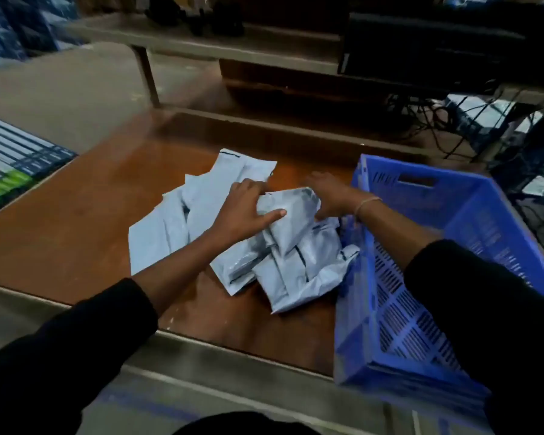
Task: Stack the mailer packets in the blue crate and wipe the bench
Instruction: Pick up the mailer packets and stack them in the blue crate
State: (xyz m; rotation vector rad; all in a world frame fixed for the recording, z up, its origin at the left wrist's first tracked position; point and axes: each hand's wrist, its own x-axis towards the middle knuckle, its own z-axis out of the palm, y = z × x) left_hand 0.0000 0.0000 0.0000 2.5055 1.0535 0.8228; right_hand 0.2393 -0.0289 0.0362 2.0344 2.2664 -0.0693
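Two hands work a loose pile of grey mailer packets [233,227] at the middle of the brown bench [85,221]. Our left hand [245,211] lies spread on the top packet [291,221], thumb pressed into it, fingers apart. Our right hand [330,196], at three o'clock from the left, grips that packet's far edge; we cannot tell how tightly its fingers close. The blue crate [471,215] stands at three o'clock from the pile, touching the nearest packets, with none visible inside. A thin bracelet [366,204] circles the right wrist.
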